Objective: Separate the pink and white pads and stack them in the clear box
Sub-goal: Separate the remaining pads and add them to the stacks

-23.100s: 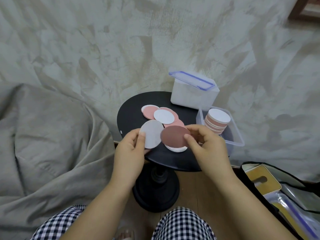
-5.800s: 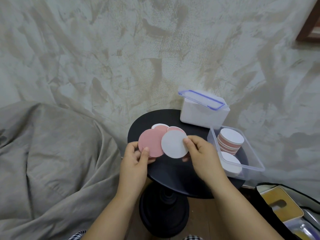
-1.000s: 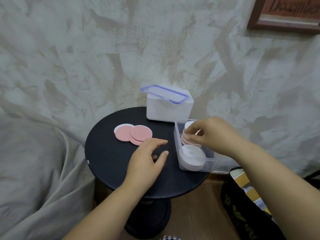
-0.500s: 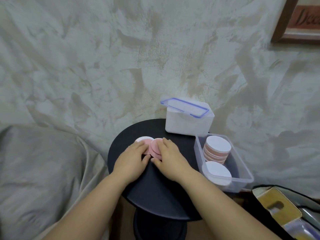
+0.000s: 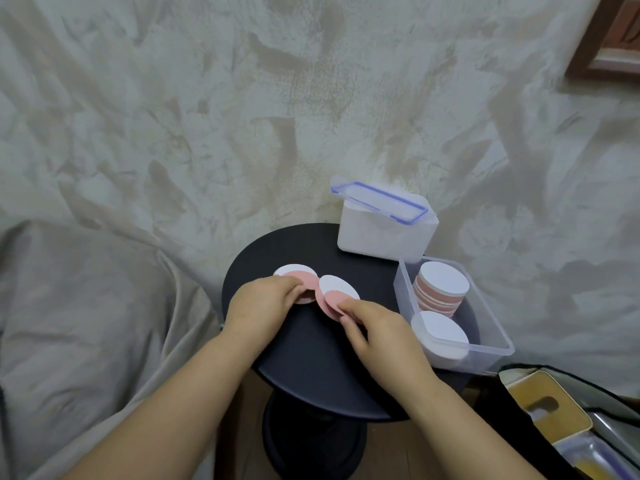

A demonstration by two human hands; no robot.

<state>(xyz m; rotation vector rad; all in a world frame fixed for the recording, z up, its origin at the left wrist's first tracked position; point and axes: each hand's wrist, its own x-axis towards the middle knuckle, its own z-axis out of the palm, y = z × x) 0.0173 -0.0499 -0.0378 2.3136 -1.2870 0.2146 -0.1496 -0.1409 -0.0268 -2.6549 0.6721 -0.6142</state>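
Clear box (image 5: 471,362), holding two stacks, sits just right of the right hand (image 5: 381,334). Back from it, that hand now pinches a pink-and-white pair (image 5: 337,291); the left hand (image 5: 263,301) covers the remaining pile (image 5: 294,271), grip unclear. Another separation is probably starting.

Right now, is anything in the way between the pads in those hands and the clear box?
Nothing visible. Only bare black table lies between the pads, held by the left hand and right hand, and the clear box, whose top is open. The white lidded container stands behind, off that path.
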